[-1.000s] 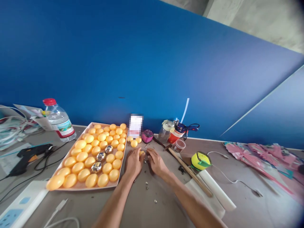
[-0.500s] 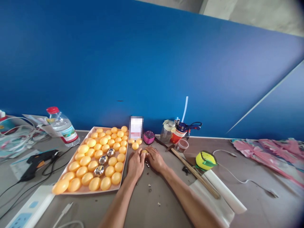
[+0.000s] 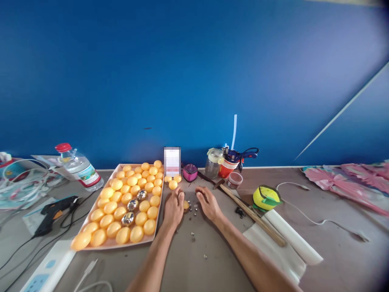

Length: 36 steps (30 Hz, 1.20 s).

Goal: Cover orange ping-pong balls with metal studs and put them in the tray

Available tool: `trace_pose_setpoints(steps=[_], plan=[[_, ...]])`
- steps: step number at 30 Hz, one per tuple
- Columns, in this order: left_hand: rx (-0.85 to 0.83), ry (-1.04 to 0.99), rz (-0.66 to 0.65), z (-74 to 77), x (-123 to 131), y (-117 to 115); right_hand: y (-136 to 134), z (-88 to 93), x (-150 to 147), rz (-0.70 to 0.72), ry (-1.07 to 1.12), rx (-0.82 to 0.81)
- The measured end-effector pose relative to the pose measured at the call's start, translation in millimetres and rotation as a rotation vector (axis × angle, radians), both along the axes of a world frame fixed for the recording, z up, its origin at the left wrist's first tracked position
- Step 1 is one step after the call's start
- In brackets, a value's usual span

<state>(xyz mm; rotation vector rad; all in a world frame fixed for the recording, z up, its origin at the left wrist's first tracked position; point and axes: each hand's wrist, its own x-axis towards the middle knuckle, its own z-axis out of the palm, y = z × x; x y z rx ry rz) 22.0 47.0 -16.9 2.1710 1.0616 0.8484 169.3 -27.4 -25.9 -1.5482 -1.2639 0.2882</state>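
Note:
An orange ball [image 3: 186, 206] lies on the table between my hands, with small shiny metal bits [image 3: 195, 210] beside it. My left hand [image 3: 174, 210] rests just left of this ball, fingers stretched forward and thumb alongside; nothing shows in it. To the right, apart from the ball, my right hand [image 3: 209, 204] is open with loosely bent fingers. Several more orange balls and three silver balls [image 3: 133, 205] fill a shallow tray [image 3: 155, 235] at the left. Three orange balls [image 3: 173, 185] sit just beyond my left hand.
A water bottle [image 3: 82, 168] and a glue gun [image 3: 51, 213] are at the left, above a power strip [image 3: 48, 263]. A purple container [image 3: 190, 172], a jar [image 3: 214, 162] and a red cup [image 3: 227, 168] stand behind. A hammer [image 3: 252, 215] and a tape-like yellow-green case [image 3: 266, 197] lie right.
My hands have moved apart, the right one going right. The orange ball that was between my fingers now lies uncovered on the table. The view has tilted slightly.

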Motion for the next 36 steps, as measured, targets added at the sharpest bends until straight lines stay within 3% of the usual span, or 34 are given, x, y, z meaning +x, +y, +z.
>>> trace_pose_setpoints(steps=[4, 10, 17, 19, 25, 32, 36], plan=[[0.045, -0.002, -0.068, 1.6, -1, -2, -2, -0.7, 1, 0.010, -0.030, 0.021], [0.163, 0.063, -0.203, 7.7, -3, -8, -9, 0.0, -2, 0.173, -0.176, 0.018], [0.189, 0.107, -0.274, 6.4, -4, -13, -4, -3.1, -3, 0.177, -0.213, -0.023], [0.167, 0.064, -0.238, 3.4, -3, -11, -2, -4.0, -2, 0.171, -0.203, -0.028], [-0.108, -0.209, 0.073, -0.3, -6, -4, -4, 1.3, -3, 0.171, -0.238, -0.081], [-0.285, -0.398, 0.140, 11.1, -9, -9, -15, 14.3, -4, 0.323, -0.415, -0.179], [-0.216, -0.302, 0.107, 9.2, -7, -11, -11, 13.5, -7, 0.300, -0.372, -0.154]])
